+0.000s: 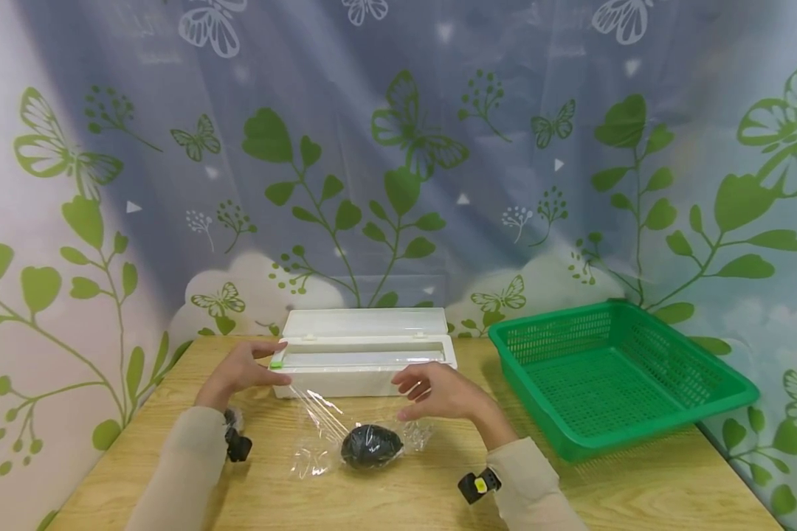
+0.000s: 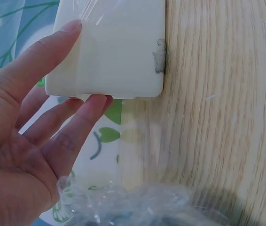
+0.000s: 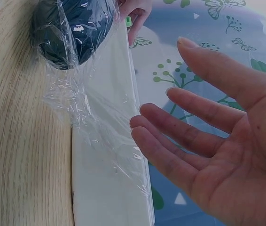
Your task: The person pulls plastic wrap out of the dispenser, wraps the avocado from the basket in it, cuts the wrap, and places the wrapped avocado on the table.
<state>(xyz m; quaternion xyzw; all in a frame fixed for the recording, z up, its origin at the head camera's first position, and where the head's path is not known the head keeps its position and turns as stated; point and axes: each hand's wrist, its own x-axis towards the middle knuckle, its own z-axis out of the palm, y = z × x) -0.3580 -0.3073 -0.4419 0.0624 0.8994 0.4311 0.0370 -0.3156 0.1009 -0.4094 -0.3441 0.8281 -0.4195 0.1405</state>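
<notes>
A white cling film dispenser box (image 1: 345, 383) stands on the wooden table with its lid raised and a green slider (image 1: 276, 365) at its left end. My left hand (image 1: 242, 370) holds that end, thumb on the front face and fingers at the end side. From the box, clear film (image 1: 319, 424) stretches forward to a dark egg-shaped thing (image 1: 370, 446), which lies wrapped in it on the table. Over the front right of the box hovers my right hand (image 1: 443, 394), its fingers relaxed and apart, with nothing in the palm (image 3: 236, 174).
To the right sits a green perforated plastic basket (image 1: 538, 405), extending past the table's right edge. A curtain printed with leaves and butterflies (image 1: 418, 140) hangs right behind the table (image 1: 637, 494). Each wrist carries a small black camera (image 1: 480, 485).
</notes>
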